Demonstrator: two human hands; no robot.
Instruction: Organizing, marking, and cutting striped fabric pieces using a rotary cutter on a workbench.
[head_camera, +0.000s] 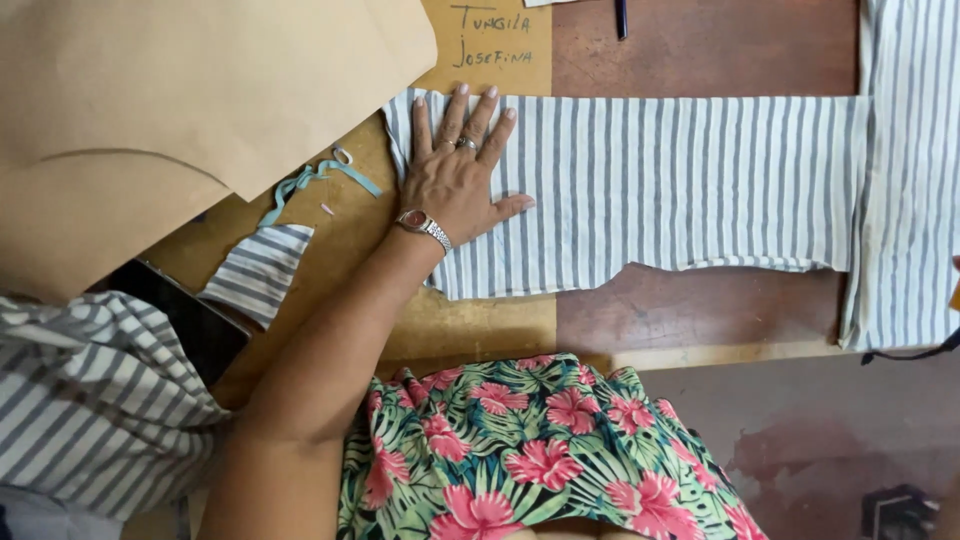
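Head view: left hand (455, 180) flat, fingers spread, palm down on left end of striped fabric strip (650, 185), pressing, not gripping; wristwatch (420, 222) and ring on it. Right hand out of frame, state unknown. Strip lying flat across wooden counter (700, 45), long and rectangular, grey-on-white stripes, lower edge cut unevenly. Looks like thin knit: light, limp, likely stretchy, prone to shifting and curling at cut edges; best pinned under flat palm or pinched at corners. Just left of hand: teal fabric offcut (315, 182), small striped scrap (260, 268). Above left: large stiff brown paper pattern sheets (200, 80), overlapping. Far right: wider striped piece (915, 170) hanging over counter edge. Lower left: bunched striped fabric (90, 400).
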